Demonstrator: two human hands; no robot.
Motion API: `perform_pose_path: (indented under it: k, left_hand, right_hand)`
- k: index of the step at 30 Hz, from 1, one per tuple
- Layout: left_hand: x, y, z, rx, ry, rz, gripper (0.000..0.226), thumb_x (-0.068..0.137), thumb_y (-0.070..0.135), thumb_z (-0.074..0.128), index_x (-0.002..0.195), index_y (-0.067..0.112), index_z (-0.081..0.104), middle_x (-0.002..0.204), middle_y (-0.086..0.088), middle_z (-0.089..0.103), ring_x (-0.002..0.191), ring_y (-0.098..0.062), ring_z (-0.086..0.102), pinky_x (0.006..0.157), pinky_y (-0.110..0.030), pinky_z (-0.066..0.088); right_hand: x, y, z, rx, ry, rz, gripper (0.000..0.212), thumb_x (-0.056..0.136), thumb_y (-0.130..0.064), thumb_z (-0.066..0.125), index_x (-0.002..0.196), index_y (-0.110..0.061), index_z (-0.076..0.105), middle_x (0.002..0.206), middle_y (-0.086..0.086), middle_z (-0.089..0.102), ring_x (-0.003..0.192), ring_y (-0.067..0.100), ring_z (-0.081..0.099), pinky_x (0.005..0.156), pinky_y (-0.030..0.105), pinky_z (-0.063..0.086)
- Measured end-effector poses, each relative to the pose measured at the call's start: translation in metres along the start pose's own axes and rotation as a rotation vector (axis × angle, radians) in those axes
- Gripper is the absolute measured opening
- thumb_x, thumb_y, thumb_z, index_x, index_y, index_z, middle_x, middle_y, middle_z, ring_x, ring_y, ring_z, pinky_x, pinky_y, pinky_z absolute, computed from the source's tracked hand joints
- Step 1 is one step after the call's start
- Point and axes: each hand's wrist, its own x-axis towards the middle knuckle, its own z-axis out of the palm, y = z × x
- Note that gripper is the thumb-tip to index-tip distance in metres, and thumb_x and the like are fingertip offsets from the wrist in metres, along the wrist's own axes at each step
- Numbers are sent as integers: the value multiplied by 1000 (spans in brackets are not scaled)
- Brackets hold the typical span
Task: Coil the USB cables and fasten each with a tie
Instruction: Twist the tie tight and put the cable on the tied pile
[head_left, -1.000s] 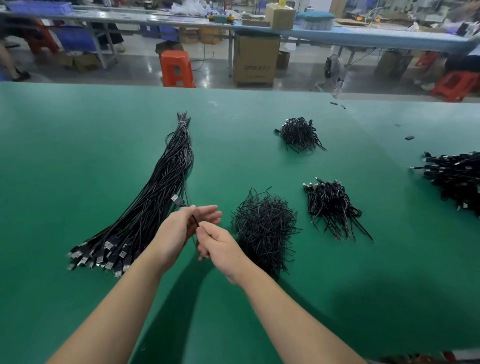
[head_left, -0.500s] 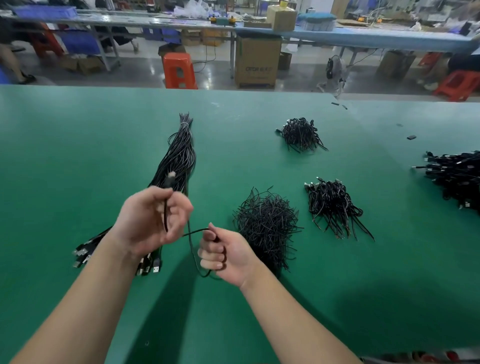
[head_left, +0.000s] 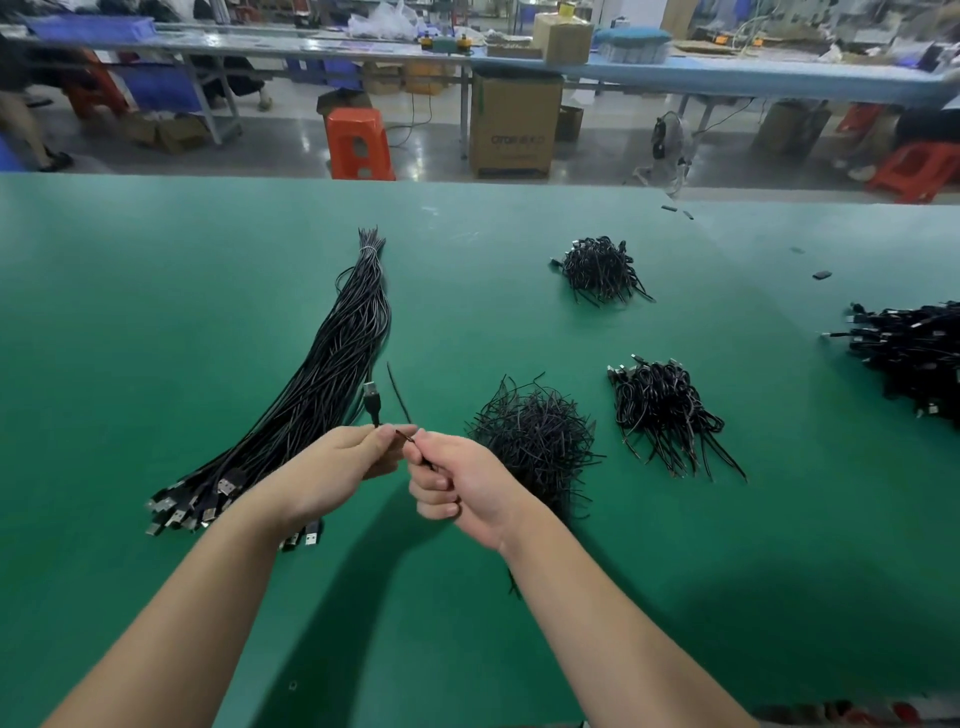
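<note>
black cable bundle (head_left: 332, 384), green table (head_left: 156, 312), orange stool (head_left: 358, 145)

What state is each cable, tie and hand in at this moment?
Left hand: grips a coiled cable, USB plug sticking up.
Right hand: pinches a tie at the coil.
Straight cable bundle: uncoiled, bound at its far end, lying on the table.
Loose tie pile: heaped, unused.
Near coiled pile: coiled.
Far coiled pile: coiled.
</note>
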Motion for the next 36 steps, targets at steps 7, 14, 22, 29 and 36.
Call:
perform_pose_path:
  k: [7, 14, 22, 29, 36]
  left_hand:
    - [1, -12, -2, 50, -33, 95, 42, 97, 51, 44, 123, 28, 68, 134, 3, 64, 126, -6, 54, 114, -34, 32]
    - [5, -9, 21, -391, 155, 225, 44, 105, 32, 32, 131, 8, 58, 130, -5, 67, 127, -15, 58, 111, -31, 42]
    - [3, 40, 0, -1010, 376, 234, 39, 108, 31, 33, 98, 8, 62, 72, 2, 56, 43, -3, 47, 41, -16, 38]
    - [-27, 31, -24, 274, -470, -10, 39, 107, 28, 40, 102, 0, 69, 85, -13, 73, 33, -9, 36, 39, -21, 29]
    - [-10, 20, -1, 592, -61, -192, 29, 106, 28, 44, 103, 9, 65, 110, 0, 72, 88, -15, 74, 72, -32, 60]
  right_hand:
    - [-4, 7, 3, -6, -24, -57, 33, 109, -33, 38, 82, -19, 49, 58, -4, 26, 46, 8, 17, 44, 22, 14]
    - [-1, 12, 12, -57, -26, -73, 34, 109, -35, 39, 79, -22, 50, 56, -5, 29, 48, 9, 19, 46, 22, 17]
    - [1, 41, 4, 13, -17, -24, 33, 105, -35, 44, 76, -23, 54, 59, -6, 30, 52, 10, 21, 48, 20, 23]
    - [8, 28, -7, 94, 100, 4, 42, 104, -31, 46, 66, -24, 61, 59, -5, 35, 54, 11, 30, 54, 25, 26]
    - [9, 13, 0, -54, 101, -57, 34, 108, -28, 40, 77, -17, 50, 56, -9, 35, 49, 6, 25, 44, 19, 19]
